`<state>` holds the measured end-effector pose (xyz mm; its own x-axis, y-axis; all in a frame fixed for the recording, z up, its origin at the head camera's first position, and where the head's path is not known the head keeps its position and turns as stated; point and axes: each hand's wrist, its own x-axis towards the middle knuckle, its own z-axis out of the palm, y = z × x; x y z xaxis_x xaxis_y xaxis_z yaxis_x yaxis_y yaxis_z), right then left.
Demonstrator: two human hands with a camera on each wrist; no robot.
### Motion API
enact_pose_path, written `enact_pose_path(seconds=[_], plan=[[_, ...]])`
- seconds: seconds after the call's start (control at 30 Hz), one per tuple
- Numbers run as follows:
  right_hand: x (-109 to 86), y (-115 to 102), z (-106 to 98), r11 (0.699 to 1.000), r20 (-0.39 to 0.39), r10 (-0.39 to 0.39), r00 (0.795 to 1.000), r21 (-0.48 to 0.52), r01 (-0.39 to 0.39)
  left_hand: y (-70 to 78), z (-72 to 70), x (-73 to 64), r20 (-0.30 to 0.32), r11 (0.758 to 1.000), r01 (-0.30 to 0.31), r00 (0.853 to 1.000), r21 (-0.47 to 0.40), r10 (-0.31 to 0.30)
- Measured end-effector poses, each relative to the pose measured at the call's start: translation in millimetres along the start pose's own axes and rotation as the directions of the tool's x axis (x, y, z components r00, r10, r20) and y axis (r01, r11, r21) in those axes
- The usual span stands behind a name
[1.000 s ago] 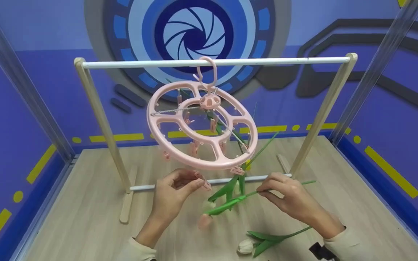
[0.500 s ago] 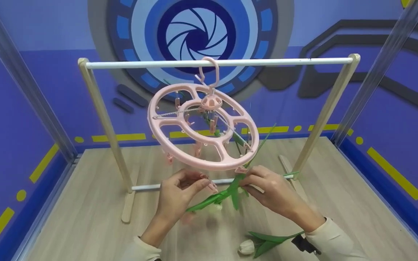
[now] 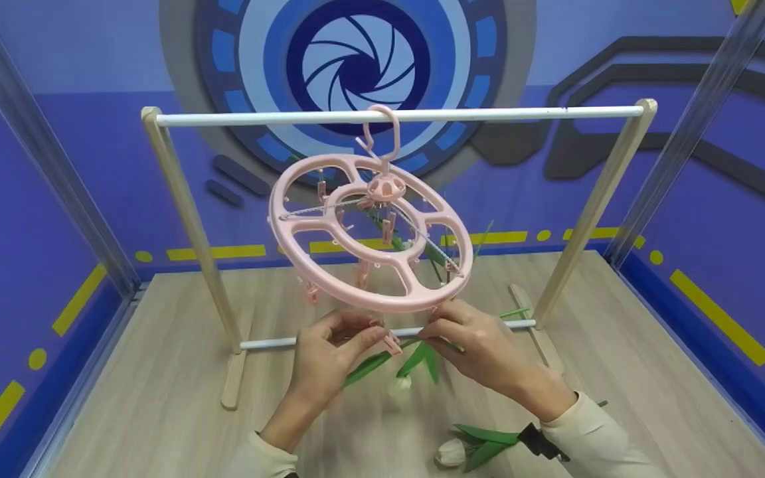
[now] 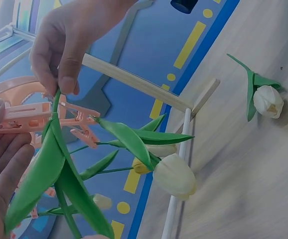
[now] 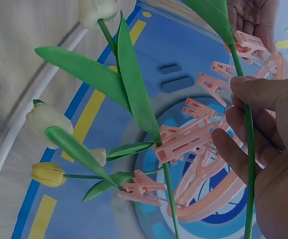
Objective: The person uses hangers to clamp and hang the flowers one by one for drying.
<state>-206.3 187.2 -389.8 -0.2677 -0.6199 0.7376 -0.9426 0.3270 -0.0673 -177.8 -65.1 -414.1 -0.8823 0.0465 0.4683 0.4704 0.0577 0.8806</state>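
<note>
My left hand (image 3: 333, 352) pinches a pink clothespin (image 3: 392, 343) that hangs from the near rim of a round pink clip hanger (image 3: 356, 295). Between thumb and fingers, my right hand (image 3: 482, 345) pinches the green stem (image 5: 251, 164) of a tulip whose leaves (image 4: 39, 174) point downward. Its stem stands right at the clothespin's mouth in the left wrist view. The tulip's bloom is mostly hidden behind my left wrist in the head view. A white tulip (image 4: 176, 177) and a yellow tulip (image 5: 48, 175) hang head down among other clipped tulips.
The hanger hooks over the white bar (image 3: 256, 119) of a wooden-legged rack (image 3: 193, 226). Another white tulip (image 3: 451, 453) lies on the table (image 3: 157, 411) near my right sleeve. Several other pink clothespins (image 5: 199, 107) dangle around the hanger. A blue patterned wall stands behind.
My right hand has moved left with the tulip, bringing its stem to the clothespin. My left hand keeps its pinch and has shifted slightly right. The hanger has tilted and swayed a little.
</note>
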Motion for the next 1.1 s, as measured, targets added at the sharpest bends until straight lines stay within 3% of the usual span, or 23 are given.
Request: enact_pose_path(seconds=[0.6,0.93,1.1], plan=[[4.3,-4.5,6.8,1.0,0.0,-0.011,1.0,-0.005,0.011,0.0,0.1,-0.6,-0.004,0.999,0.031,1.0,0.031,-0.031],[4.3,-4.3,9.2,0.999,-0.023,-0.038,0.999,0.012,0.038,0.6,-0.4,0.0,0.01,0.996,0.088,0.996,-0.005,-0.088],[3.8,-4.5,8.5,0.999,0.002,-0.008,1.0,0.031,0.008,1.1,-3.4,-0.9,0.024,0.992,0.123,0.992,-0.002,-0.122]])
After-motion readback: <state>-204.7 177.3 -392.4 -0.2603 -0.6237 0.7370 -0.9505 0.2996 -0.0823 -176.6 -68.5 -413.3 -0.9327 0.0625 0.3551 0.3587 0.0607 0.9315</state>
